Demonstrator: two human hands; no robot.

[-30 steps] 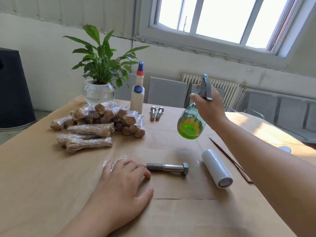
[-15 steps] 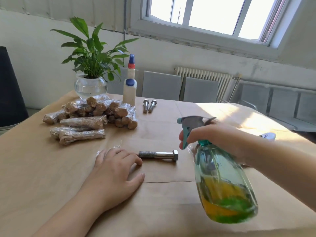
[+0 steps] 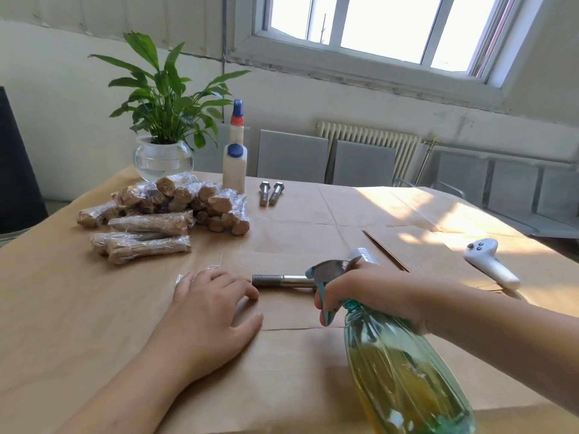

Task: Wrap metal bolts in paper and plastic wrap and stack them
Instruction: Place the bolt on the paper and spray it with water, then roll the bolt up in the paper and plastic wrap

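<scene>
Landmark is the bare steel hex bolt (image 3: 283, 281) lying crosswise on the brown kraft paper sheet (image 3: 297, 311) that covers the surface. Our left hand (image 3: 210, 311) lies flat on the paper just left of the bolt's threaded end, fingers straight, index tip close to the threads; we can't tell if it touches them. Our right hand (image 3: 372, 292) is wrapped round the neck of the clear green plastic spray bottle with yellow-green liquid (image 3: 404, 374), so that grip is clamped on the bottle, fingers on the teal trigger, nozzle just over the bolt's head end, which it hides. Judging from that, the step is misting the bolt or paper before rolling. To do it well: keep the nozzle aimed down along the shank, one or two short pulls, don't soak the paper or it may tear on the roll; keep the left palm pinning the sheet so the bolt doesn't roll off line. Behind-left of the bolt sits the stack of finished bundles in paper and cling film (image 3: 163, 211), a good number done. Straight behind it, two more bare steel bolts (image 3: 271, 193) lie side by side, touching or nearly, so at least three remain. Just left of those two stands a white glue bottle with blue cap (image 3: 235, 164), with a green plant in a glass bowl (image 3: 163, 151) further left. Well right of the bolt lies a white handheld controller (image 3: 488, 264). The plastic wrap roll isn't visible here.
</scene>
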